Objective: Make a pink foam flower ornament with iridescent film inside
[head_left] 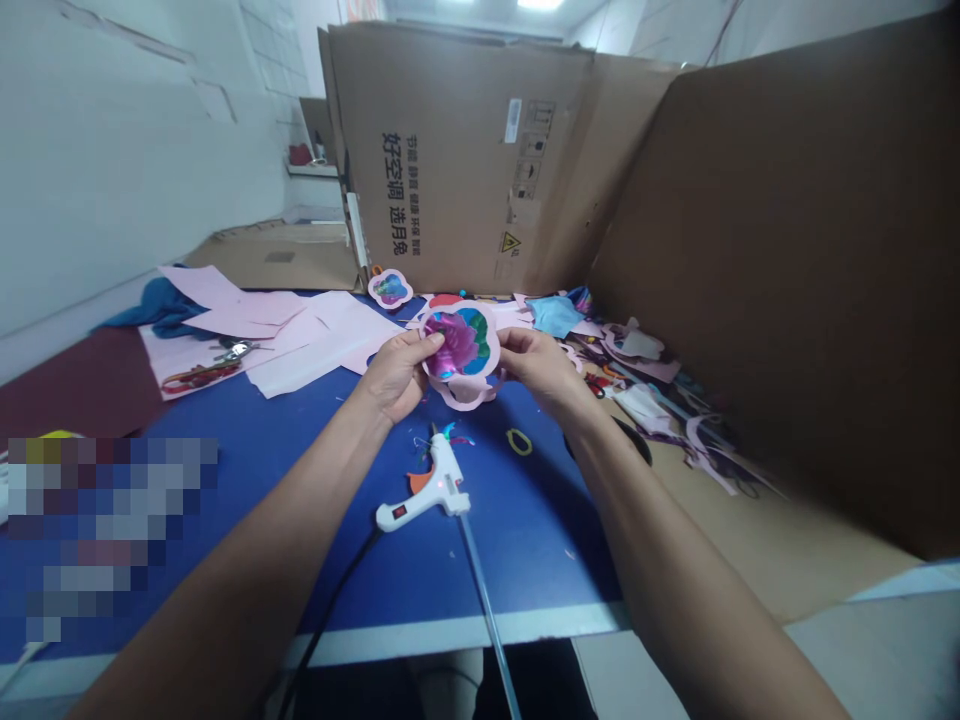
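Observation:
A flower-shaped craft piece (480, 342) with a pale pink rim and a shiny purple, blue and green middle is held up above the blue table. My left hand (402, 376) grips its left side, the thumb pressed on the front. At the right edge, my right hand (541, 368) pinches it between thumb and fingers. A second pink scalloped layer (463, 397) hangs below and behind the piece; whether the two are joined I cannot tell. Nearer me lies a white glue gun (435, 488) with an orange trigger, a long glue stick in its back.
Pink sheets (240, 305) and scissors (202, 375) lie at the left. A similar flower piece (390, 289) rests at the back. Cardboard walls (465, 160) enclose the back and right. Scraps (645, 410) clutter the right side; a yellow-green loop (518, 442) lies on the table (525, 560).

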`<state>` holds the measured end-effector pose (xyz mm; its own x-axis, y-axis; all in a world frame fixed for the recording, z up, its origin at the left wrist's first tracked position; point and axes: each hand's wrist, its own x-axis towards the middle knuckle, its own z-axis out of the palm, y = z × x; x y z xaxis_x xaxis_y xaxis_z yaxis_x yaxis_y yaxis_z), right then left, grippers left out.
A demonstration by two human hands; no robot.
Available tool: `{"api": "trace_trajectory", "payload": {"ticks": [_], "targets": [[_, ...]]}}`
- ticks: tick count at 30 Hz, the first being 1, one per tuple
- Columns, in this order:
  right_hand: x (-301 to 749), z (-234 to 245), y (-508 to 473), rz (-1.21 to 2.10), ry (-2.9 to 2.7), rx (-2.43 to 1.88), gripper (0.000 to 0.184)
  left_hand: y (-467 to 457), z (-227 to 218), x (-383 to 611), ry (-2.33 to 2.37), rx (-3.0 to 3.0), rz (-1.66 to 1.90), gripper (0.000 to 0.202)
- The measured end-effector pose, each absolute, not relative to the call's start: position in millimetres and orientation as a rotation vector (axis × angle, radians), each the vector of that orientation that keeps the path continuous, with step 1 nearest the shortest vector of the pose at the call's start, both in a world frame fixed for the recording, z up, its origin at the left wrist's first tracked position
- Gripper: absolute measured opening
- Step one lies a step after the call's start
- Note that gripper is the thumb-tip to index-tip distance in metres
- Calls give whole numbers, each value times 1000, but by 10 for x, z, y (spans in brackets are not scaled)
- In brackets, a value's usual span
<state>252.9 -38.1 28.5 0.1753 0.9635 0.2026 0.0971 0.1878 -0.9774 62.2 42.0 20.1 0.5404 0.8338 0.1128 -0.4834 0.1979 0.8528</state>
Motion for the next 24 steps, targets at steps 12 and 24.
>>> {"api": "trace_trajectory", "payload": {"ticks": [12, 24], "targets": [[2613, 210, -329, 1046, -956, -1126, 51, 548, 176, 576, 407, 776, 1092, 14], [2358, 132, -340, 1157, -1127, -1184, 44, 610, 222, 561, 437, 616, 1281, 18]]}}
